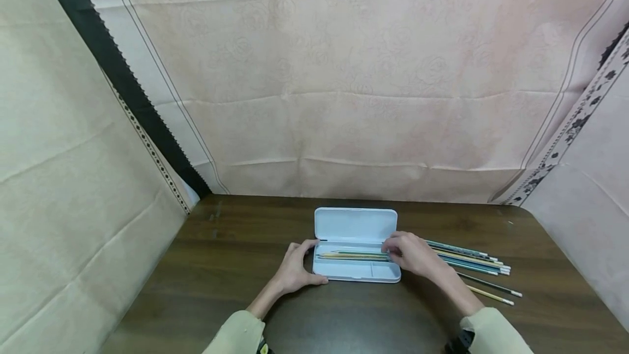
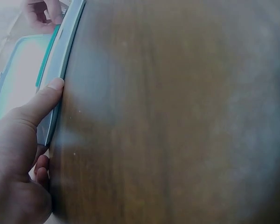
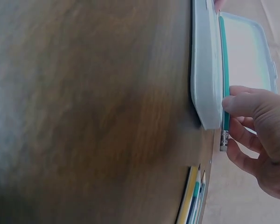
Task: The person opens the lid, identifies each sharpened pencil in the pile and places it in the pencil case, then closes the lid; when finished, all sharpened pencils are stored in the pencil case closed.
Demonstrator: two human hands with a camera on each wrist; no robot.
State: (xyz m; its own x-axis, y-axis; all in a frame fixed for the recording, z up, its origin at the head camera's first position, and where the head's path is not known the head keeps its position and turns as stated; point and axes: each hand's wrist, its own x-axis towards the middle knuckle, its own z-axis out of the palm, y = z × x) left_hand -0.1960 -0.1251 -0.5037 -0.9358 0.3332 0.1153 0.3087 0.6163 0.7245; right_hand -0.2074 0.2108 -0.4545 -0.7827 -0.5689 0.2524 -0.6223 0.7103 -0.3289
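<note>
A light-blue pencil case (image 1: 344,273) lies on the table with its lid (image 1: 355,224) folded back. Spanning the case's left end, my left hand (image 1: 294,271) holds it, thumb at the front edge and fingers toward the back. My right hand (image 1: 415,253) is over the case's right end. In the right wrist view it pinches a green pencil (image 3: 225,70) between thumb and fingers, near the eraser end. That pencil runs lengthwise along the case. Several pencils (image 1: 351,256) lie inside the tray, partly covered by the right hand in the head view.
To the right of the case, several pencils (image 1: 472,255) lie in a loose bunch, with a dark pencil (image 1: 491,285) and a yellow pencil (image 1: 491,295) nearer the front. Light cloth (image 1: 363,97) hangs behind and beside the brown wooden table (image 1: 236,245).
</note>
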